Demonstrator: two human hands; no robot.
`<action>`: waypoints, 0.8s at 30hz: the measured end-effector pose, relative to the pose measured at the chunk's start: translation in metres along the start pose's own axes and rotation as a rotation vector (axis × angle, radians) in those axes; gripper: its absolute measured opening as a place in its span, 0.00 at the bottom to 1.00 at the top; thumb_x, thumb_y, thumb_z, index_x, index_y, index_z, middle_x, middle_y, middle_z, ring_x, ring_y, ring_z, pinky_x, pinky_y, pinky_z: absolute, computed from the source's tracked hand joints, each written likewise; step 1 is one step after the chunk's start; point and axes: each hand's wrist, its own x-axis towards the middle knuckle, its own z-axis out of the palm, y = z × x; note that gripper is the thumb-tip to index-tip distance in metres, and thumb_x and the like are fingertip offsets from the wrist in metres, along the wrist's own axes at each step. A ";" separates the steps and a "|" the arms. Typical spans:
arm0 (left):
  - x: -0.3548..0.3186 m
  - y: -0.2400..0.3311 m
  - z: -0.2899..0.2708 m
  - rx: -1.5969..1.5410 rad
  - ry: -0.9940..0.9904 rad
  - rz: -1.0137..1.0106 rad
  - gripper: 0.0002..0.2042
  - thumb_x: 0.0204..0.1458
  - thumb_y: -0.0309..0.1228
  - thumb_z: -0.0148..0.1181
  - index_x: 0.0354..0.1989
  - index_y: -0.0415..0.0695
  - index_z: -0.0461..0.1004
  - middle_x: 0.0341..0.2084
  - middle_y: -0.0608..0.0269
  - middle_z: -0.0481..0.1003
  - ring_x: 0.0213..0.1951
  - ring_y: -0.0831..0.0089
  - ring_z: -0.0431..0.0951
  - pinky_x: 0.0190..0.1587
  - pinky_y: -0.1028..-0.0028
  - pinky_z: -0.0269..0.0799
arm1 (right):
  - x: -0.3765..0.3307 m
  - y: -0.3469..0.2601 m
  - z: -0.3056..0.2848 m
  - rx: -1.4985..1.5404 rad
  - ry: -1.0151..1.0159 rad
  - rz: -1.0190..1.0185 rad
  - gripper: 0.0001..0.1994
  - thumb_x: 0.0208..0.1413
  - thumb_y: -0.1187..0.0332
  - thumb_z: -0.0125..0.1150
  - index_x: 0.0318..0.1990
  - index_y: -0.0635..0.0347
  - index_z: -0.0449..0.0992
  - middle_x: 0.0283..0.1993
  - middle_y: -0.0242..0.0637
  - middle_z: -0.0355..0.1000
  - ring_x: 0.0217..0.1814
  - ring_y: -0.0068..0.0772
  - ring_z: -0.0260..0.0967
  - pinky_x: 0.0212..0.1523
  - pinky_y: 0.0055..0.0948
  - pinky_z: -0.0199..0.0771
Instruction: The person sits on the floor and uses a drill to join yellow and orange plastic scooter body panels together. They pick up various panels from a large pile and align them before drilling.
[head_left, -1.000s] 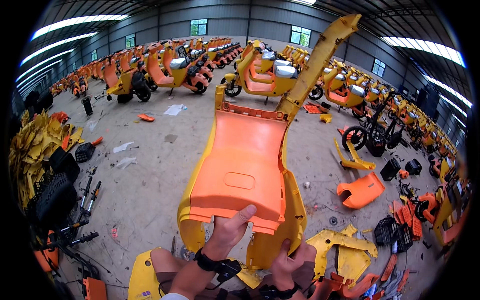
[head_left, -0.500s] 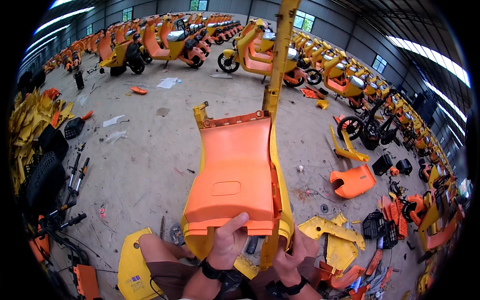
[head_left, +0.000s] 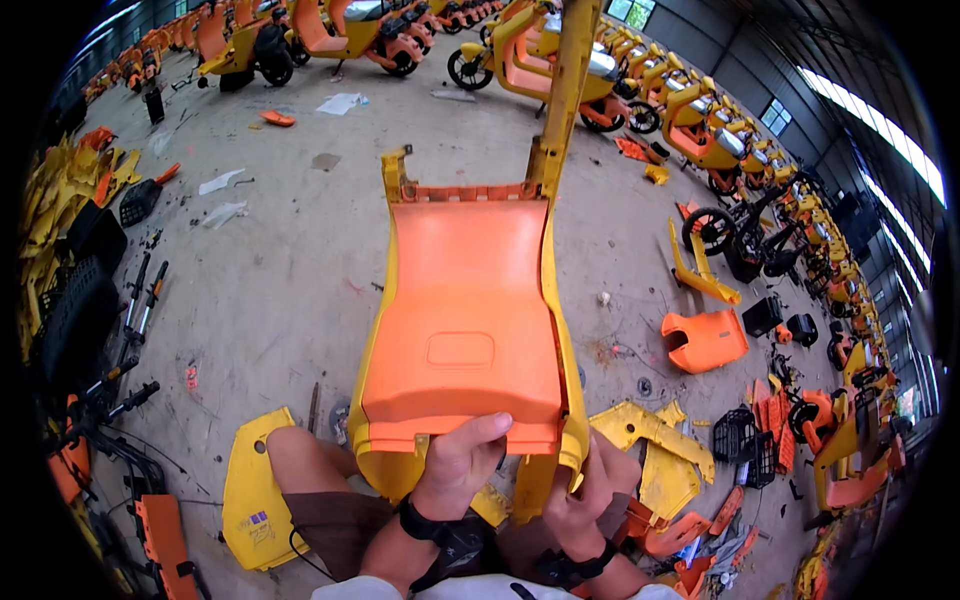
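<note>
An orange scooter body panel [head_left: 460, 300], with a shallow rounded-rectangle recess, lies in front of me between the sides of a yellow scooter side panel [head_left: 572, 400]. My left hand [head_left: 462, 462] grips the orange panel's near edge, thumb on top and fingers hidden below. My right hand [head_left: 582, 495] is closed around the lower right end of the yellow panel, its fingertips partly out of sight. A long yellow arm [head_left: 562, 110] rises from the far right corner. Along the right side a narrow gap shows between orange and yellow.
A yellow panel [head_left: 255, 500] lies by my left leg; broken yellow pieces [head_left: 670, 480] lie right. Farther right are an orange cover [head_left: 705, 342] and black baskets [head_left: 745, 445]. Handlebar parts [head_left: 140, 310] and heaped yellow panels [head_left: 60, 230] are left. Scooters [head_left: 540, 70] stand in rows behind.
The orange panel has turned slightly and now sits more evenly between the yellow sides. My left hand has moved a little right along with its edge. The view has tipped downward.
</note>
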 end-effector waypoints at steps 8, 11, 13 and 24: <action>0.005 -0.006 -0.011 0.072 -0.056 -0.034 0.19 0.49 0.16 0.55 0.52 0.38 0.67 0.47 0.59 0.72 0.52 0.65 0.72 0.57 0.65 0.66 | 0.000 0.030 0.010 -0.033 0.015 -0.053 0.28 0.40 0.85 0.55 0.55 0.76 0.67 0.51 0.57 0.71 0.52 0.54 0.72 0.53 0.35 0.73; 0.002 -0.009 -0.014 0.158 -0.067 0.070 0.18 0.50 0.16 0.55 0.52 0.38 0.67 0.46 0.59 0.73 0.51 0.65 0.72 0.56 0.66 0.67 | -0.008 0.044 0.021 0.044 0.019 -0.012 0.26 0.41 0.85 0.56 0.54 0.73 0.69 0.50 0.54 0.72 0.51 0.51 0.73 0.51 0.34 0.73; 0.006 -0.012 -0.016 0.219 -0.095 0.096 0.18 0.50 0.16 0.54 0.51 0.38 0.68 0.46 0.59 0.73 0.51 0.65 0.72 0.55 0.66 0.67 | -0.002 0.044 0.022 0.042 -0.012 -0.019 0.28 0.42 0.82 0.60 0.56 0.71 0.67 0.51 0.53 0.72 0.50 0.49 0.73 0.49 0.34 0.74; 0.003 -0.010 -0.034 0.346 -0.155 0.013 0.26 0.50 0.16 0.55 0.59 0.39 0.61 0.53 0.58 0.69 0.55 0.66 0.69 0.58 0.67 0.65 | 0.049 0.018 0.008 0.115 -0.205 -0.190 0.45 0.41 0.76 0.68 0.67 0.67 0.48 0.69 0.55 0.51 0.68 0.57 0.54 0.65 0.42 0.57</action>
